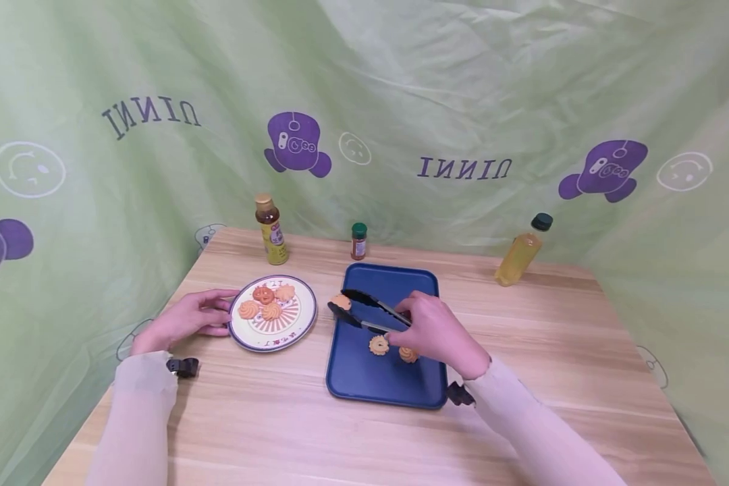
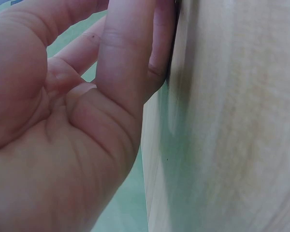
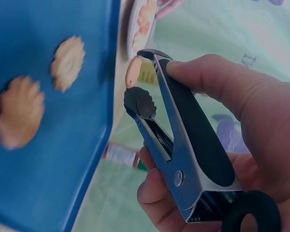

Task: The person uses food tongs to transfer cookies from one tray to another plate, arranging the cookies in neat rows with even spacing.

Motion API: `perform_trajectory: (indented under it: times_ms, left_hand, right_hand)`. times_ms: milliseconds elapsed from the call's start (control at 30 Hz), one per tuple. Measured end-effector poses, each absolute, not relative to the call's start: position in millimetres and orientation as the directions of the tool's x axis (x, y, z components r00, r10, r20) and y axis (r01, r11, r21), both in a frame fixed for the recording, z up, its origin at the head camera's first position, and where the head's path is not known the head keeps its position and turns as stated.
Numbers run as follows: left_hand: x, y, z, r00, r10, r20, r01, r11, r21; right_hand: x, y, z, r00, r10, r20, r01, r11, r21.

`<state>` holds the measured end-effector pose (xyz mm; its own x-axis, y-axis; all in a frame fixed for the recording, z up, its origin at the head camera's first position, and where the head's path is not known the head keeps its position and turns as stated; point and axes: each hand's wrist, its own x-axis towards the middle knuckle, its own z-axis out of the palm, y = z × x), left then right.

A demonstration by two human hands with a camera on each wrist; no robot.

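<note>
Okay, so nearest on the counter [image 1: 249, 432] is the blue tray [image 1: 364, 383], roughly mid-counter, with a swirled cookie [image 1: 408, 355] and a ring-shaped cookie [image 1: 379, 345] on it. My right grip [image 1: 435, 329] is wrapped round the tongs [image 3: 203, 145], thumb on one arm, and the tips are set against either side of the held cookie [image 1: 340, 302], up over the tray's left edge. Toward the counter's left edge, my left grip [image 1: 188, 317] has loosely bent, spread fingers touching the plate's [image 1: 302, 320] rim, steadying it I'd guess; four cookies [image 1: 271, 311] sit on there. My read: mid-transfer, probably tray to plate. Next move wants an even squeeze, enough height to clear the plate's rim, then a gentle release on the bare lower-right part. Squeeze too hard and it'd likely crumble. Way back along the far edge: a bottle of yellow liquid [image 1: 519, 258] toward the right corner, a tan-capped bottle [image 1: 273, 236] toward the left, a small green-capped jar [image 1: 358, 243] between.
</note>
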<state>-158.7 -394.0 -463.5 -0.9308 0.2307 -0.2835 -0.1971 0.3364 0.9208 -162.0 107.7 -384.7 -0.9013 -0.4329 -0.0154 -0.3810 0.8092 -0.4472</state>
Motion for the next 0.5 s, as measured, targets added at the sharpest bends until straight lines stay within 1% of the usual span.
perform_trajectory:
  times_ms: [267, 500]
  left_hand:
    - [-159, -394, -461, -0.933, 0.214, -0.289, -0.196, 0.371, 0.908]
    - [-159, -393, -462, -0.933, 0.210, -0.292, -0.201, 0.370, 0.907]
  right_hand:
    - [-167, 64, -385, -0.869, -0.495, -0.015, -0.431, 0.771, -0.469]
    - [-170, 36, -386, -0.837, -0.548, -0.013, -0.476, 0.739, -0.477]
